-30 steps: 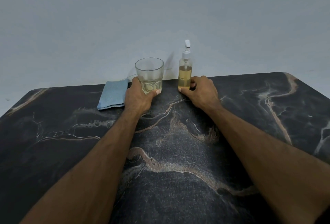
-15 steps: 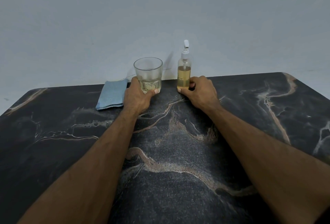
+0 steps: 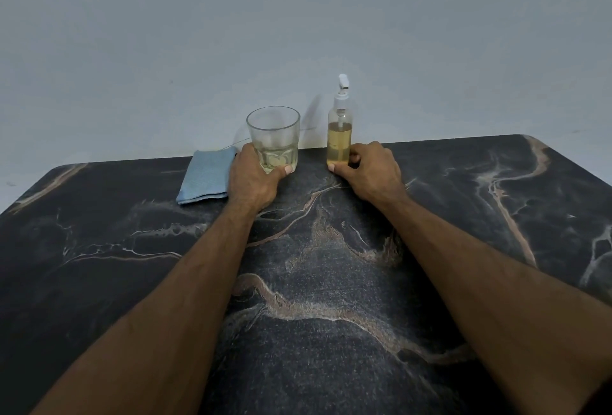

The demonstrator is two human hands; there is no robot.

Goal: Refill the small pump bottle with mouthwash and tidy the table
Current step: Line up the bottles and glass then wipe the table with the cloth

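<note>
A clear glass tumbler (image 3: 273,131) with a little pale yellow liquid stands upright near the table's far edge. My left hand (image 3: 253,178) grips its base, thumb across the front. To its right stands a small clear pump bottle (image 3: 339,136) with a white pump head, mostly full of amber mouthwash. My right hand (image 3: 372,172) holds the bottle's lower part, thumb in front and fingers curled behind. Both vessels rest on the table.
A folded light-blue cloth (image 3: 207,176) lies just left of my left hand, near the far edge. The dark marble-patterned table (image 3: 314,282) spreads wide toward me. A pale wall stands directly behind the table.
</note>
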